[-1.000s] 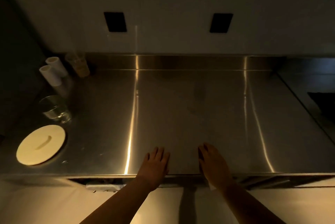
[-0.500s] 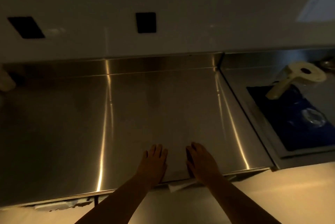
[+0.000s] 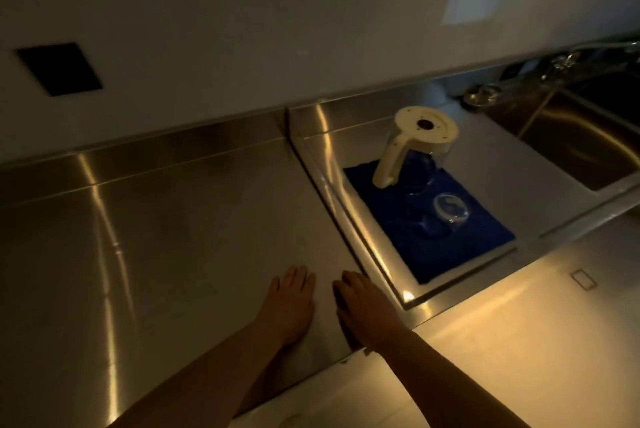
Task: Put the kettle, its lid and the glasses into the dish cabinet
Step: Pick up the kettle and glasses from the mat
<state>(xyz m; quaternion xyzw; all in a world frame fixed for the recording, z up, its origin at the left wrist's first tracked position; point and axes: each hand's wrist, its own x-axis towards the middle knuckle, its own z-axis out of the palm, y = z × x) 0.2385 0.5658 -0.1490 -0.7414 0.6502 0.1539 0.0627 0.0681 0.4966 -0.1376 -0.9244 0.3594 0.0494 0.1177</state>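
A glass kettle [image 3: 417,147] with a cream base and handle stands upside down on a blue cloth [image 3: 460,247] at the right. In front of it, an upturned clear glass [image 3: 452,211] sits on the same cloth. My left hand [image 3: 289,303] and my right hand [image 3: 363,310] lie flat, fingers straight, side by side on the steel counter [image 3: 156,254] near its front edge, left of the cloth. Both hold nothing. The lid and other glasses are out of view.
The cloth lies in a recessed steel draining tray [image 3: 374,254]. A sink [image 3: 588,147] with a tap [image 3: 595,53] is at the far right. A black wall socket [image 3: 59,69] is on the backsplash at the left.
The view has swung right: the lid and glasses at the counter's left are gone from sight, and the kettle, the glass and the sink have come in. My hands still rest flat.
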